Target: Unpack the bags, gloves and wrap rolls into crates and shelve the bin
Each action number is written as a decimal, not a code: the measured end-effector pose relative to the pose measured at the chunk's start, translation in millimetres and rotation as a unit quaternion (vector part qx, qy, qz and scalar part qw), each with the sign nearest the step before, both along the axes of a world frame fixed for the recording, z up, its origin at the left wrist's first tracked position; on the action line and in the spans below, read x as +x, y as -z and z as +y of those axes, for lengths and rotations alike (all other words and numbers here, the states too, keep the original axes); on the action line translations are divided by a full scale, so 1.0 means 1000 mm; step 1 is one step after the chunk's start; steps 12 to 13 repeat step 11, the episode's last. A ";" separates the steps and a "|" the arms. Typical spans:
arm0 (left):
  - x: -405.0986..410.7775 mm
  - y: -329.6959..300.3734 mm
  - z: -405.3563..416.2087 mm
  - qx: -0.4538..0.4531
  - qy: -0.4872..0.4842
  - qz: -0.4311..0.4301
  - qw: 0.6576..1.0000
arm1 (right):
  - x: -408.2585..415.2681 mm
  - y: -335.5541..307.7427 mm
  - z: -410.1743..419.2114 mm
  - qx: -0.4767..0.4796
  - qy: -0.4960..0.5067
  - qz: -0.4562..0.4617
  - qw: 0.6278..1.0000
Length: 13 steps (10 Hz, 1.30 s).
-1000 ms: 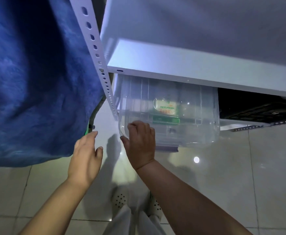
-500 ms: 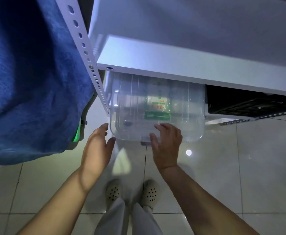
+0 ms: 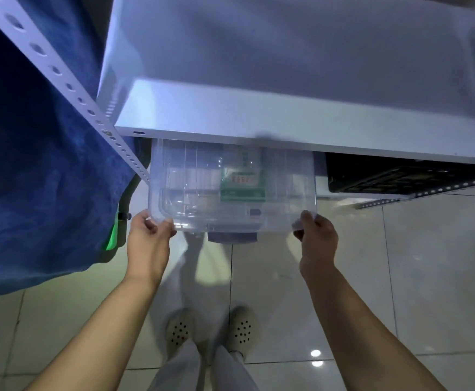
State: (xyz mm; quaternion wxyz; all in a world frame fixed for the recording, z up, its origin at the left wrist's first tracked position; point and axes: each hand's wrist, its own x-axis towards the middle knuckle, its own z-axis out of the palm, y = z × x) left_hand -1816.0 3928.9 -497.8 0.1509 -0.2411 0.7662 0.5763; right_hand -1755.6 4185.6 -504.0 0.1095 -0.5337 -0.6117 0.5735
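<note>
a: nearest, what shows?
b: two pale shoes (image 3: 240, 330) on the tiled floor (image 3: 428, 277), both forearms reaching forward.
a: and the hands?
b: the left hand (image 3: 149, 238) curls its fingers round the near left corner of the clear bin (image 3: 287, 187); the right hand (image 3: 316, 238) pinches the near right corner the same way. neither is loose.
a: where does the bin sit?
b: partly under the white shelf board (image 3: 259, 128), its near edge sticking out past the board's front edge. a green label (image 3: 242, 182) shows through the wall, print too blurred to read, perhaps a packet inside.
a: beyond that?
b: a black crate (image 3: 400, 173) right of the bin under the same board, a perforated post (image 3: 61, 74) and blue cloth (image 3: 33, 150) at left.
</note>
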 end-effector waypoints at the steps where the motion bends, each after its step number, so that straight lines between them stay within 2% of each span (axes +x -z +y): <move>1: -0.026 -0.011 0.012 0.072 -0.056 0.016 0.996 | -0.026 -0.005 0.013 -0.048 0.019 0.041 0.998; 2: -0.050 -0.014 0.025 0.195 -0.175 -0.043 0.964 | -0.049 -0.004 0.022 -0.134 0.023 0.093 0.986; 3: -0.069 -0.007 0.033 0.272 -0.256 -0.073 0.925 | -0.062 0.001 0.027 -0.142 -0.023 0.117 0.983; 5: -0.095 0.016 0.038 0.289 -0.276 -0.052 0.915 | -0.078 0.021 0.027 -0.128 -0.058 0.184 0.973; 6: -0.098 0.020 0.039 0.257 -0.244 -0.035 0.934 | -0.081 0.025 0.027 -0.125 -0.052 0.198 0.971; 7: -0.097 0.017 0.038 0.226 -0.219 -0.041 0.948 | -0.080 0.027 0.028 -0.133 -0.002 0.155 0.979; 8: -0.093 0.007 0.035 0.211 -0.209 -0.075 0.952 | -0.069 0.018 0.028 -0.156 0.003 0.086 0.984; 9: -0.074 -0.014 0.032 0.199 -0.147 -0.140 0.959 | -0.045 -0.008 0.031 -0.153 -0.075 0.012 0.985; 10: -0.043 -0.044 0.030 0.138 -0.074 -0.155 0.975 | -0.017 -0.045 0.037 -0.121 -0.166 -0.033 0.978; 11: -0.007 -0.081 0.032 0.084 -0.001 -0.155 0.984 | 0.015 -0.090 0.043 -0.048 -0.233 -0.096 0.967; 13: -0.007 -0.081 0.032 0.084 -0.001 -0.155 0.984 | 0.015 -0.090 0.043 -0.048 -0.233 -0.096 0.967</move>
